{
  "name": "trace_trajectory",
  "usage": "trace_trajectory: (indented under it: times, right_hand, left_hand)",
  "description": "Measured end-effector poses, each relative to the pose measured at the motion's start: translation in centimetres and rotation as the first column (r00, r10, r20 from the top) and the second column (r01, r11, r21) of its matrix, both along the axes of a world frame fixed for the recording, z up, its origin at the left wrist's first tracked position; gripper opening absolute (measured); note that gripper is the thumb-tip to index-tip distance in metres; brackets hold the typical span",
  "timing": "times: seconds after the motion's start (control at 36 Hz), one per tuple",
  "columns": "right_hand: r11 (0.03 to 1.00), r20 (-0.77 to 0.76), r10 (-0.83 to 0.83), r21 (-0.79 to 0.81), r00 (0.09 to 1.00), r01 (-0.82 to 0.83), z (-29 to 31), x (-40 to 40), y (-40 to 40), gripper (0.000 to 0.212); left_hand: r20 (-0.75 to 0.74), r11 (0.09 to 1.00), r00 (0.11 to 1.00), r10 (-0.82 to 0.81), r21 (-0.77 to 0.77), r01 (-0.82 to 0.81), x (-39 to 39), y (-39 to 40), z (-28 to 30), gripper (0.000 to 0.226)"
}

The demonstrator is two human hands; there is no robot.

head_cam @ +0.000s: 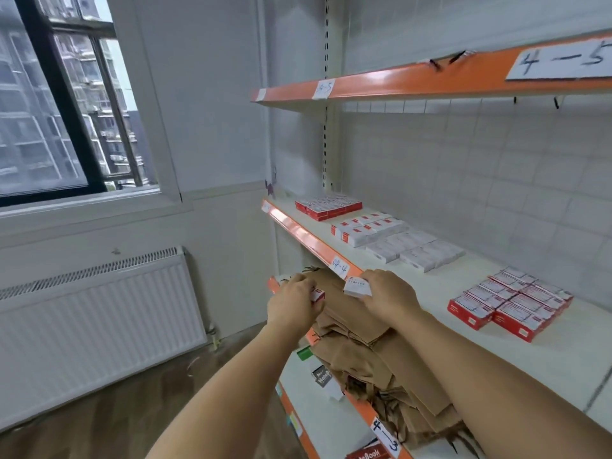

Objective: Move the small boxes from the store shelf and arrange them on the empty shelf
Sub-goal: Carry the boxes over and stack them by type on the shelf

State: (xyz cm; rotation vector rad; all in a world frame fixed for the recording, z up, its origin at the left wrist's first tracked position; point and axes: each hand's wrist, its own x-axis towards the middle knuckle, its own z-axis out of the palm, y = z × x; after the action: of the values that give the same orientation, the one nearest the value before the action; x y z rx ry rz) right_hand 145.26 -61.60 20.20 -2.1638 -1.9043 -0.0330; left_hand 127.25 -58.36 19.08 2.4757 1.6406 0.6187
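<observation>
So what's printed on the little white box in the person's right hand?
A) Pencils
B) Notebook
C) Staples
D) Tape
C: the small white box pinched in the right hand reads STAPLES on its visible face, held over the brown paper bags just below the shelf edge tagged 04-4.

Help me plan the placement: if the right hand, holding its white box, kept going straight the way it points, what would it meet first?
Probably the orange front edge of the shelf marked 04-4, just beyond the right hand and its white staples box. If it clears the edge, bare shelf follows, then the white boxes. Depth is uncertain.
</observation>
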Motion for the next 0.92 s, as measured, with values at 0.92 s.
trace_trajectory:
  times: [0.92]
  right_hand:
    - [0.812, 0.138, -0.576, -0.016, 0.806, 0.583, -0.3, 4.3, 5.8, 0.046]
  left_hand:
    - [0.042, 0.886, 0.885, -0.464, -0.004, 0.465, 8.4, 15.5, 1.3, 0.047]
